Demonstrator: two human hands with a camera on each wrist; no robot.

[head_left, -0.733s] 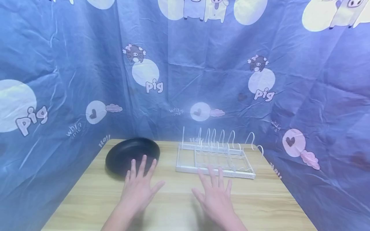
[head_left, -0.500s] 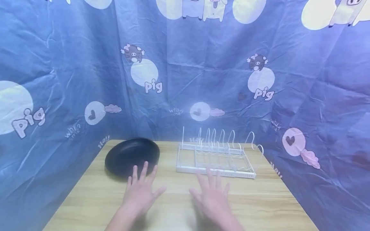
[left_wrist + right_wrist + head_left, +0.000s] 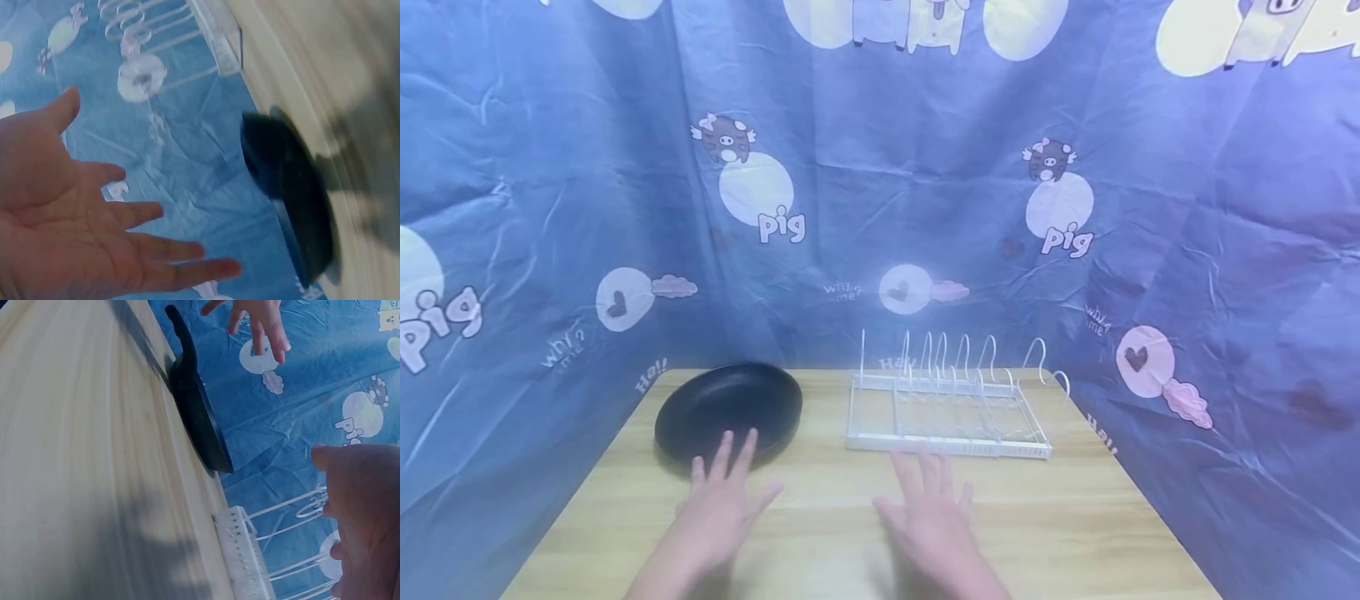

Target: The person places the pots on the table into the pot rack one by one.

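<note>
A black frying pan (image 3: 722, 408) lies at the back left of the wooden table. My left hand (image 3: 715, 512) hovers in front of it with fingers spread, overlapping its near edge in the head view and hiding the handle. The right wrist view shows that handle (image 3: 183, 337); the left wrist view shows a gap between my fingers and the pan (image 3: 297, 200). A white wire rack (image 3: 925, 442) with several upright curved wires stands at the back right. Just in front of the rack, my right hand (image 3: 931, 517) is held above the table, fingers spread and holding nothing.
Blue cloth (image 3: 880, 217) with pig prints hangs behind the table and along both sides. The pale wooden tabletop (image 3: 820, 533) extends between and in front of the hands.
My left hand has drawn back and shifted left. The right hand has pulled back slightly from the rack. The head view has turned a little to the right; pan and rack stay put.
</note>
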